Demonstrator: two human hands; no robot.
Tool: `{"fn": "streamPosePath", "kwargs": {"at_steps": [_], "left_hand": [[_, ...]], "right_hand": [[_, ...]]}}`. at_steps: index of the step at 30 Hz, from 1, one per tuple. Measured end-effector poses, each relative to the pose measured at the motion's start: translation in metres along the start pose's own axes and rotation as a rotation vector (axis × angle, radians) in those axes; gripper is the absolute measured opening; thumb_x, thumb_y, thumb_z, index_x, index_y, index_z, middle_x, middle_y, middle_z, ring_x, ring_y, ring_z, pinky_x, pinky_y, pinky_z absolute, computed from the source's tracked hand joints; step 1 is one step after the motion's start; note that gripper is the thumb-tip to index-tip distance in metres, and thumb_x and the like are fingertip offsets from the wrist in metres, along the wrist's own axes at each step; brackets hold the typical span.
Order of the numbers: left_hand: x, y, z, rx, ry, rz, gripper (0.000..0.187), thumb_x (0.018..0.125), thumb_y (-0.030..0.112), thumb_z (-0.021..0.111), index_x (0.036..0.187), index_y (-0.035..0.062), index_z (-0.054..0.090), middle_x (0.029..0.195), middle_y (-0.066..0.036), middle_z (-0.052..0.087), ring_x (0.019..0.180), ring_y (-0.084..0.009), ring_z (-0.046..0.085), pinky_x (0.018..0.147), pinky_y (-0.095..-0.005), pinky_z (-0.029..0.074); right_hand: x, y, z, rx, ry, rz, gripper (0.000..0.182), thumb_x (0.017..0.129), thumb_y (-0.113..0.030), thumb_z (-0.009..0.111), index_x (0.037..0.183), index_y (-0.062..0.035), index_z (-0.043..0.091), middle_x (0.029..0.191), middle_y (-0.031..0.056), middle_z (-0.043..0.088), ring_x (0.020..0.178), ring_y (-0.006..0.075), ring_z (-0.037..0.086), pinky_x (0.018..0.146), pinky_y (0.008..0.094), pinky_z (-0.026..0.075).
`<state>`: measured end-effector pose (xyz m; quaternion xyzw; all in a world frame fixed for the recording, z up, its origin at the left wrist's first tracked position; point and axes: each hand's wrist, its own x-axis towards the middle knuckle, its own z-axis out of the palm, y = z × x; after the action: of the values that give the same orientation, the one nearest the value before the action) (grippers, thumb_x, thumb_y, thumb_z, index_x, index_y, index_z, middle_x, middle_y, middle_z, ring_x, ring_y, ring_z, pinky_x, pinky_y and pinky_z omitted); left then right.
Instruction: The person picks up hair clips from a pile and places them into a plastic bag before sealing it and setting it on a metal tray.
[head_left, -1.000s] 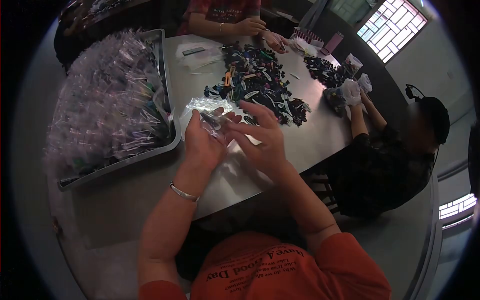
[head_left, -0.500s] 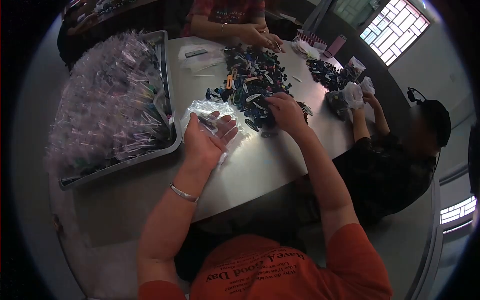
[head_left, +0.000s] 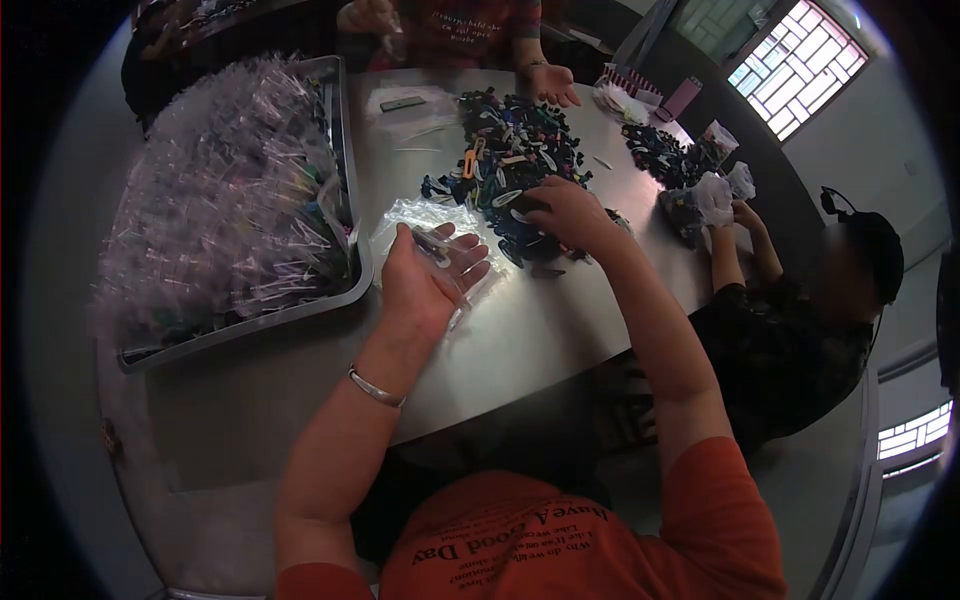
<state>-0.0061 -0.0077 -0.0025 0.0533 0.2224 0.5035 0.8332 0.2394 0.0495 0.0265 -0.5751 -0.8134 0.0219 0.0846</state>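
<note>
My left hand is palm up over the table, its fingers loosely spread. A small clear plastic bag lies across the palm and fingers, held by the thumb, with a dark and a pale hair clip in or on it. Beneath that hand is a stack of clear bags. My right hand reaches into a pile of mostly dark hair clips, fingers bent down and drawn together. Its fingertips touch the pile near a pale snap clip; anything between them is hidden.
A grey tray heaped with filled clear bags stands at the left. Across the table a person works. At the right another person handles a bag beside a second clip pile. A pink object stands behind.
My right hand has shifted slightly within the clip pile; my left hand keeps the bag. The person opposite has drawn their hands apart, one now raised with a bag. The view has shifted slightly.
</note>
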Motion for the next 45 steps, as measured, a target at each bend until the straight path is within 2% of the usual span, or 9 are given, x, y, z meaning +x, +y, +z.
{"fn": "streamPosePath", "kwargs": {"at_steps": [7,12,25,27,28,31,33,39,45], "left_hand": [[0.000,0.000,0.002,-0.001,0.026,0.008,0.053,0.097,0.048,0.026,0.112,0.0010,0.044,0.103,-0.022,0.055,0.095,-0.0374,0.057,0.085,-0.0494,0.045],[0.001,0.000,0.000,0.002,0.023,0.013,0.054,0.097,0.048,0.026,0.112,0.0006,0.044,0.103,-0.022,0.055,0.095,-0.0376,0.057,0.085,-0.0492,0.046],[0.002,0.000,-0.001,0.004,0.025,0.011,0.055,0.097,0.049,0.026,0.112,-0.0002,0.045,0.103,-0.023,0.055,0.097,-0.0391,0.056,0.085,-0.0500,0.047],[0.003,0.000,-0.002,-0.010,0.020,0.015,0.054,0.097,0.049,0.027,0.112,-0.0001,0.045,0.103,-0.023,0.055,0.097,-0.0390,0.056,0.085,-0.0500,0.047],[0.003,0.000,-0.002,-0.028,0.019,0.007,0.054,0.097,0.049,0.027,0.111,-0.0002,0.045,0.104,-0.024,0.055,0.097,-0.0388,0.056,0.086,-0.0504,0.046],[0.004,-0.002,-0.001,-0.082,0.036,-0.010,0.055,0.097,0.050,0.027,0.110,-0.0005,0.045,0.103,-0.024,0.054,0.097,-0.0387,0.056,0.088,-0.0517,0.046],[0.006,-0.003,-0.001,-0.118,0.054,-0.018,0.056,0.096,0.050,0.026,0.109,-0.0008,0.045,0.103,-0.025,0.054,0.097,-0.0388,0.055,0.089,-0.0525,0.045],[0.006,-0.001,-0.001,-0.265,0.058,0.027,0.058,0.097,0.049,0.025,0.107,-0.0044,0.044,0.103,-0.027,0.054,0.097,-0.0405,0.055,0.091,-0.0548,0.044],[0.003,0.000,0.005,-0.310,0.072,0.058,0.060,0.097,0.048,0.024,0.112,-0.0082,0.042,0.104,-0.026,0.053,0.098,-0.0395,0.054,0.092,-0.0534,0.043]], "right_hand": [[0.004,0.005,0.009,0.003,0.028,-0.093,0.032,0.080,-0.024,0.062,0.109,-0.0104,0.064,0.102,0.0110,0.058,0.097,0.0294,0.057,0.083,0.0378,0.047],[0.002,0.005,0.010,0.211,0.149,-0.096,0.028,0.079,-0.015,0.065,0.106,-0.0078,0.064,0.094,0.0116,0.058,0.089,0.0297,0.059,0.081,0.0357,0.047],[0.014,0.015,0.012,0.129,0.095,-0.289,0.021,0.079,-0.013,0.064,0.098,-0.0043,0.065,0.088,0.0106,0.061,0.087,0.0266,0.061,0.077,0.0334,0.048],[0.010,0.014,0.010,0.381,0.100,-0.043,0.021,0.080,-0.013,0.065,0.099,-0.0037,0.066,0.089,0.0077,0.063,0.081,0.0176,0.062,0.072,0.0301,0.049],[0.009,0.012,0.008,0.378,0.097,-0.045,0.021,0.080,-0.013,0.065,0.099,-0.0037,0.066,0.089,0.0077,0.063,0.081,0.0176,0.062,0.072,0.0301,0.049],[0.007,0.007,0.004,0.612,0.091,0.237,0.024,0.080,-0.014,0.066,0.100,-0.0022,0.066,0.085,0.0072,0.067,0.072,0.0132,0.061,0.068,0.0278,0.050],[0.007,0.004,0.002,0.936,0.061,0.422,0.023,0.083,-0.017,0.066,0.099,-0.0008,0.067,0.082,0.0031,0.066,0.069,0.0094,0.059,0.066,0.0235,0.049],[0.001,-0.029,-0.009,1.367,0.054,0.460,0.026,0.084,-0.016,0.066,0.106,-0.0013,0.064,0.090,0.0021,0.063,0.076,0.0096,0.059,0.066,0.0230,0.050],[-0.012,-0.083,-0.028,1.448,-0.078,0.361,0.021,0.086,-0.012,0.065,0.104,-0.0009,0.064,0.091,0.0035,0.064,0.075,0.0094,0.060,0.065,0.0214,0.050]]}}
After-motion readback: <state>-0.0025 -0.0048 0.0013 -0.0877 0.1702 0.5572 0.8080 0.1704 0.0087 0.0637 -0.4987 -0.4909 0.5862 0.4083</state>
